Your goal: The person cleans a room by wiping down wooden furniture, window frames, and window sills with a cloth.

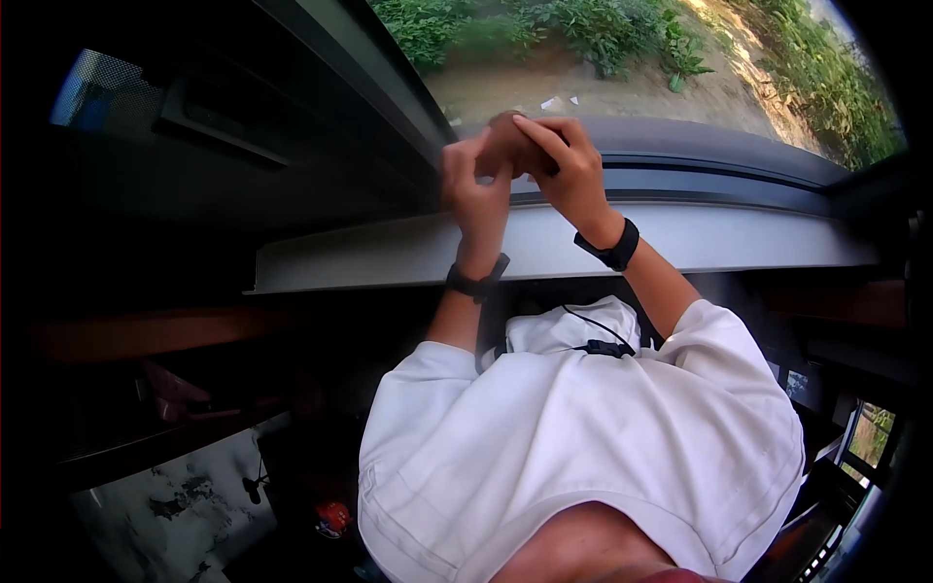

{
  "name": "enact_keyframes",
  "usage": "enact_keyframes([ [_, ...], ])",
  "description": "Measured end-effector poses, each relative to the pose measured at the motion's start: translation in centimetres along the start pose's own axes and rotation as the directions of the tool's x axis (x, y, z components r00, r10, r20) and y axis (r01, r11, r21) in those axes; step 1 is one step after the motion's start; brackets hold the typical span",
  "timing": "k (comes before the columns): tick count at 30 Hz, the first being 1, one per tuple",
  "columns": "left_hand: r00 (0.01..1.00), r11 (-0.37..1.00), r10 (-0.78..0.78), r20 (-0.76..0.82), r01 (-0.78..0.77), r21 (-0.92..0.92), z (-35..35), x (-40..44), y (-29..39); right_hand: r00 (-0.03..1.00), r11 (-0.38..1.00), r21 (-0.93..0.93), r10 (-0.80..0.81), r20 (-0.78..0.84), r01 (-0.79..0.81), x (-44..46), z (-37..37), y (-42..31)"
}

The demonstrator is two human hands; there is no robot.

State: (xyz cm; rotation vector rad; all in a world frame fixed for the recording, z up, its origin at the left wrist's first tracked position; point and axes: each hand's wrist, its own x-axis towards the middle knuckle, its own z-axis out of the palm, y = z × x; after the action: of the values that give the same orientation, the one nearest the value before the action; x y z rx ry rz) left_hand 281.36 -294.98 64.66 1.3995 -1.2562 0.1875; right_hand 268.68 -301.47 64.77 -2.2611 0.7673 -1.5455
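Note:
A small brown, rounded object point(511, 142), whose kind I cannot tell, is held up in front of the open window. My left hand point(472, 190), slightly blurred, grips its left side with thumb and fingers. On the other side my right hand point(577, 173) has its fingers over the top and right of the object. Both hands are above the window sill, with a black band on each wrist. Fingers hide part of the object's surface.
Below the hands runs a pale window sill point(680, 236), with the dark window track point(700, 167) beyond it. A dark window frame point(360, 87) stands at the left. Green plants point(583, 34) and bare ground lie outside. A grey-white patterned surface point(194, 505) shows at lower left.

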Motion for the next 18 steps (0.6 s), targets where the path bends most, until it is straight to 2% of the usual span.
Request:
enact_keyframes([
  [2, 0.996, 0.999, -0.034, 0.087, 0.034, -0.003, 2.5, -0.1, -0.1, 0.999, 0.997, -0.064, 0.033, -0.043, -0.036, -0.9, -1.1, 2.3],
  [5, 0.955, 0.992, -0.127, 0.268, 0.123, 0.032, 5.9, -3.8, -0.9, 0.977, 0.969, -0.168, 0.196, 0.079, -0.181, -5.6, -3.1, 5.2],
  [7, 0.881, 0.978, -0.210, 0.424, 0.183, 0.104, 7.1, -7.8, -2.1, 0.927, 0.932, -0.247, 0.318, 0.197, -0.267, -9.5, -4.1, 6.7],
  [9, 0.793, 0.956, -0.291, 0.535, 0.214, 0.201, 6.9, -12.1, -3.7, 0.831, 0.886, -0.304, 0.443, 0.337, -0.349, -13.3, -4.4, 6.8],
  [10, 0.754, 0.943, -0.326, 0.570, 0.215, 0.255, 6.5, -14.0, -4.0, 0.789, 0.878, -0.349, 0.458, 0.411, -0.327, -15.1, -4.3, 6.8],
  [11, 0.712, 0.928, -0.360, 0.603, 0.209, 0.308, 6.2, -15.8, -4.3, 0.793, 0.886, -0.326, 0.447, 0.414, -0.329, -16.7, -4.2, 6.9],
  [15, 0.713, 0.875, -0.452, 0.536, 0.239, 0.420, 4.2, -16.5, -3.9, 0.777, 0.908, -0.267, 0.416, 0.472, -0.324, -16.8, -3.0, 6.0],
  [16, 0.719, 0.884, -0.440, 0.538, 0.241, 0.401, 4.2, -16.1, -3.7, 0.814, 0.924, -0.211, 0.381, 0.439, -0.319, -16.9, -2.9, 6.3],
  [18, 0.721, 0.874, -0.445, 0.531, 0.219, 0.434, 5.3, -15.8, -4.3, 0.831, 0.922, -0.225, 0.382, 0.403, -0.315, -16.7, -2.6, 7.0],
])
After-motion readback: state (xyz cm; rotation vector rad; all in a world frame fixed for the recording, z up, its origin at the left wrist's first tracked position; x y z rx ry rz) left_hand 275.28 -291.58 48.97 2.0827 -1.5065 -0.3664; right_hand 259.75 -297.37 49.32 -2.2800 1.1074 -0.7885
